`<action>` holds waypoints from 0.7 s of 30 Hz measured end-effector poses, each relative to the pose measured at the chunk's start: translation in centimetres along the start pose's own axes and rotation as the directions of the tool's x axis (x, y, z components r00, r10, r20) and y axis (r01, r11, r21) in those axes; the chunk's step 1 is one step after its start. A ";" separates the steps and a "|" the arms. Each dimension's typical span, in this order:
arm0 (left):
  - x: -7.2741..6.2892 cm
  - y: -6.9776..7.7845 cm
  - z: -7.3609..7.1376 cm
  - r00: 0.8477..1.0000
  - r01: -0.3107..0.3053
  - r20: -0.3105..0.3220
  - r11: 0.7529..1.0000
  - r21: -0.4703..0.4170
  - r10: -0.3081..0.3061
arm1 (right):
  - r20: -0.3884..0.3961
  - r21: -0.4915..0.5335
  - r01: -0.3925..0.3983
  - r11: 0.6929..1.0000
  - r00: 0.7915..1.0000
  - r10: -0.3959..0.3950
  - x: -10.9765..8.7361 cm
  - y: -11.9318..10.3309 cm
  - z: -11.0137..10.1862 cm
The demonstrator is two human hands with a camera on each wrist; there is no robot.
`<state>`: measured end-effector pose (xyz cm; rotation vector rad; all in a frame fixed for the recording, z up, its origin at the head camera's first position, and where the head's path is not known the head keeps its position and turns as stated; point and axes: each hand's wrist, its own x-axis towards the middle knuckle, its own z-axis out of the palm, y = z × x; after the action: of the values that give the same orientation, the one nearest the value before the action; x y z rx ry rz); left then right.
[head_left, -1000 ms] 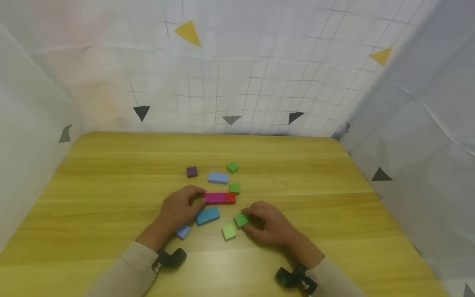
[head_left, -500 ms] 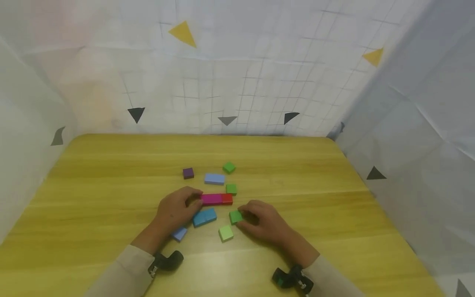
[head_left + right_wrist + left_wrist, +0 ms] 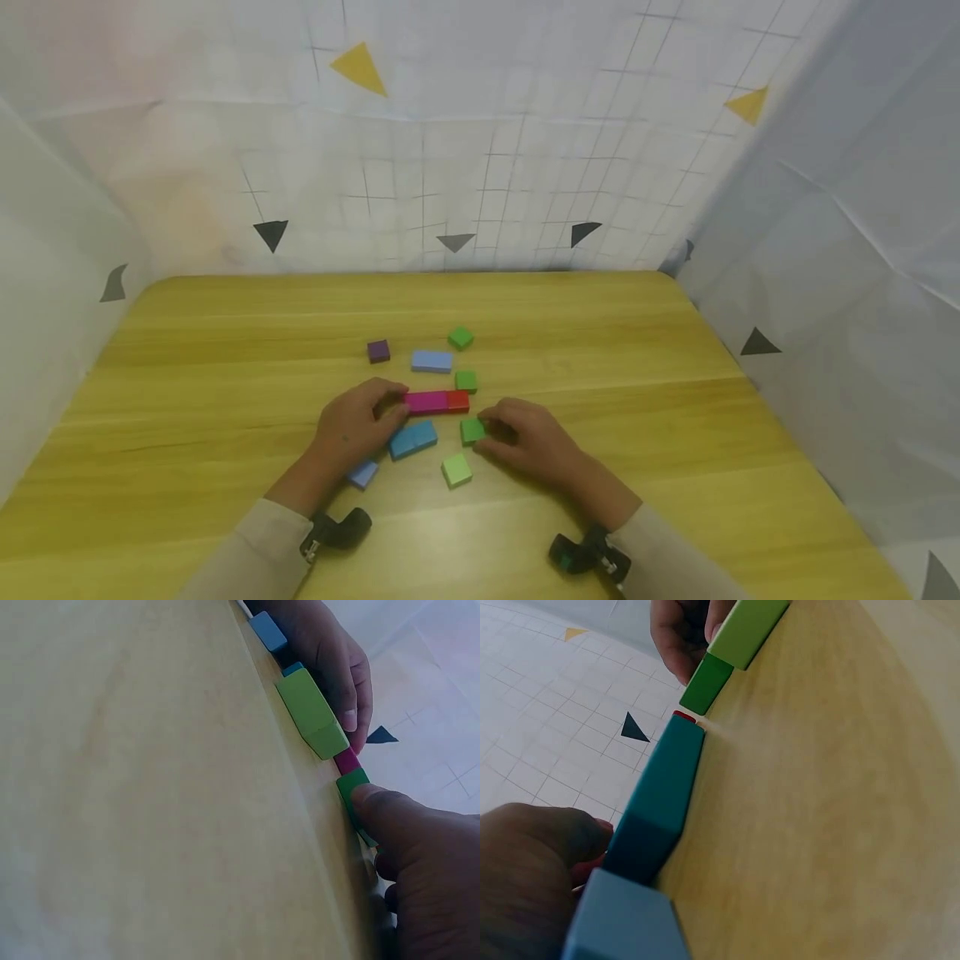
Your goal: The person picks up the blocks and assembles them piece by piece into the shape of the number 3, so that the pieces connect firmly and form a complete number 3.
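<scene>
Pinching a green block — right hand, nearer the red block than before — left hand gripping the magenta block.

- The head view looks from above the person's side, forward and down, far enough back to take in the yellow wood-grain table, left hand, right hand and white grid-lined backdrop.
- The left wrist view sits low and tilted, close to a pale-blue block, facing across towards the right hand.
- The right wrist view, also low and tilted, faces the left hand from close behind the right thumb.
- Both wrist views share the light-green square block, seen from opposite sides.
</scene>
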<state>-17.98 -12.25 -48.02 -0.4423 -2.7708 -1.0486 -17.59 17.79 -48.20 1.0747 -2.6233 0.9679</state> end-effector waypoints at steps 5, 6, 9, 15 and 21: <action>0.0 -0.1 0.1 1.000 -0.005 -0.005 1.000 0.001 0.005 | -0.007 -0.011 0.001 1.000 1.000 -0.001 0.1 0.1 0.1; 0.0 -0.1 0.1 1.000 -0.007 -0.008 1.000 0.002 0.007 | -0.008 -0.014 0.000 1.000 1.000 0.000 0.1 0.2 0.1; 0.1 -0.1 0.1 1.000 -0.011 -0.012 1.000 0.004 0.012 | -0.010 -0.015 -0.001 1.000 1.000 0.001 0.1 0.4 0.2; 0.0 0.0 0.1 1.000 -0.013 -0.018 1.000 0.006 0.013 | -0.003 -0.007 -0.016 1.000 1.000 0.016 0.2 0.3 0.2; -0.1 0.1 0.0 1.000 -0.006 -0.018 1.000 0.011 0.006 | 0.002 -0.007 -0.047 0.999 0.999 0.047 0.2 0.2 0.2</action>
<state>-17.90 -12.20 -48.02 -0.4371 -2.7570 -1.0299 -17.86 17.70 -48.39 1.0178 -2.6628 0.9666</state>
